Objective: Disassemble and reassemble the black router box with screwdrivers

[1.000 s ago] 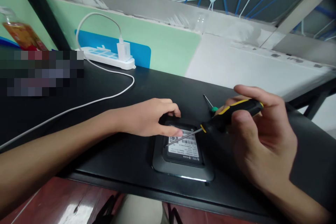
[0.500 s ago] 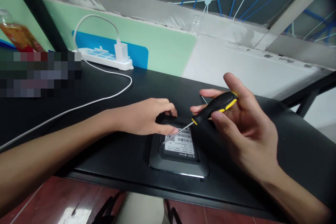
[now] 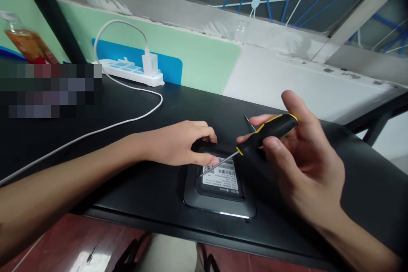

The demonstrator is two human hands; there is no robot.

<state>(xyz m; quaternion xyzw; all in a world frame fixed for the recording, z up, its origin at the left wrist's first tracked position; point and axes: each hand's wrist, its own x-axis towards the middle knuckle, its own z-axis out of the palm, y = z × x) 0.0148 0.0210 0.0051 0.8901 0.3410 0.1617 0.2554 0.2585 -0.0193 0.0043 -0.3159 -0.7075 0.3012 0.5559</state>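
Observation:
A small black box-shaped device lies underside up near the front edge of the black desk, a white barcode label on it. My left hand rests on its far left corner, fingers curled over the edge and thumb on the label. My right hand pinches a black-and-yellow screwdriver between thumb and fingers. The tool's metal tip touches the device's left edge by the label.
A second thin screwdriver lies on the desk behind the right hand. A white power strip with a plugged charger sits at the back left, its white cable trailing across the desk. A bottle stands far left.
My right hand has turned the screwdriver handle between its fingers, shifting from a closed grip to a looser finger pinch. The tip stays at the same spot. My left hand has not moved.

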